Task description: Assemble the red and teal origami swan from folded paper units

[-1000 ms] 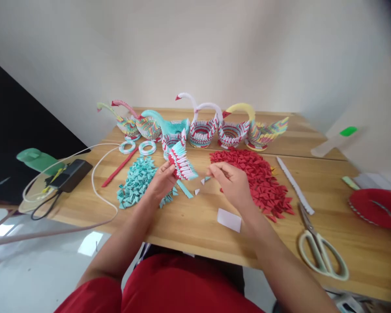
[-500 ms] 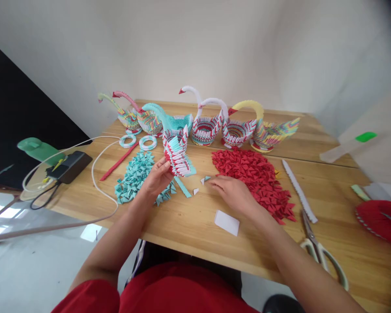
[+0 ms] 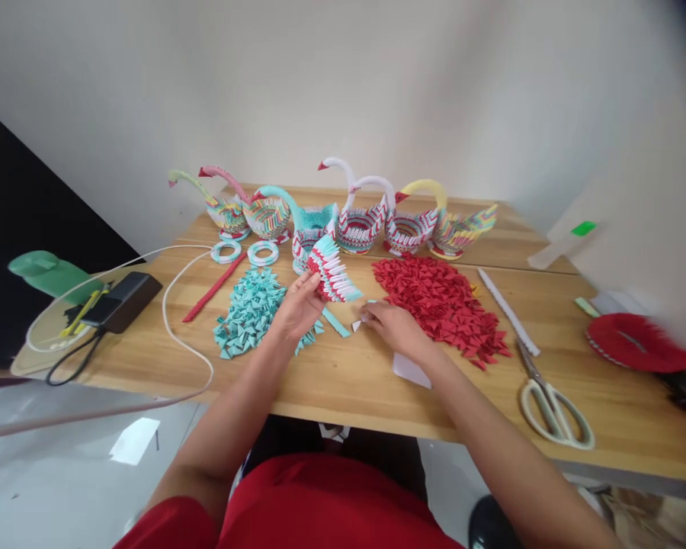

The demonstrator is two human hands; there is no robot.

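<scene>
My left hand (image 3: 298, 308) grips a fan-shaped piece of folded paper units (image 3: 332, 276), red, white and teal, held above the wooden table (image 3: 343, 381). My right hand (image 3: 393, 328) rests on the table with its fingertips pinched on a small white folded piece (image 3: 359, 323). Left of my hands lies a heap of teal folded triangles (image 3: 250, 311). To the right lies a heap of red folded triangles (image 3: 443, 302). A white slip of paper (image 3: 410, 371) shows partly under my right wrist.
A row of paper swans (image 3: 343, 217) stands along the back. Two paper rings (image 3: 245, 252) and a red strip (image 3: 213, 290) lie at left. Scissors (image 3: 552, 400) and a white strip (image 3: 508, 309) lie at right, a red disc (image 3: 634, 343) farther right. A black box (image 3: 120, 301) with white cable sits at left.
My right hand moved from hovering to rest on the table, closing on the small loose pieces. My left hand tilted the fan piece slightly. The view shifted a little.
</scene>
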